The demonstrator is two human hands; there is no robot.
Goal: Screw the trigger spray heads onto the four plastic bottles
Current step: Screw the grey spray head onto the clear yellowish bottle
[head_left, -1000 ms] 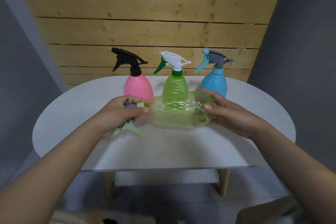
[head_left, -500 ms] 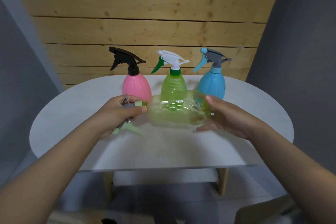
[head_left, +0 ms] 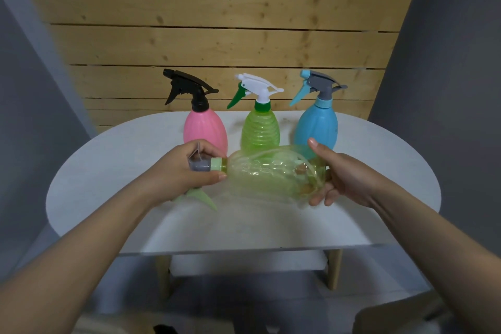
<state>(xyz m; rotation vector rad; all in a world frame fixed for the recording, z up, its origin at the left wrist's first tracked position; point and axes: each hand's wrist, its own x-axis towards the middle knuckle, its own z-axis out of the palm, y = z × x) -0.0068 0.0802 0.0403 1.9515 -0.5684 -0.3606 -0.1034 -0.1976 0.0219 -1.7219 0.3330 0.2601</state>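
I hold a pale yellow-green clear bottle (head_left: 267, 176) sideways above the table, neck to the left. My left hand (head_left: 179, 171) grips the grey and light-green spray head (head_left: 206, 164) at that neck; its green trigger (head_left: 200, 196) pokes out below my hand. My right hand (head_left: 341, 173) cups the bottle's base. Behind stand three upright bottles with heads on: a pink bottle (head_left: 205, 127) with a black head, a green bottle (head_left: 260, 130) with a white and green head, and a blue bottle (head_left: 317, 127) with a grey and blue head.
The white oval table (head_left: 108, 171) stands in front of a wooden slat wall (head_left: 217, 35). Grey panels flank it on both sides. A pale seat corner (head_left: 393, 317) shows at the lower right, below the table's front edge.
My right hand has closed around the base of the sideways bottle, fingers wrapping underneath it. The bottle has turned a little; my left hand stays on the spray head.
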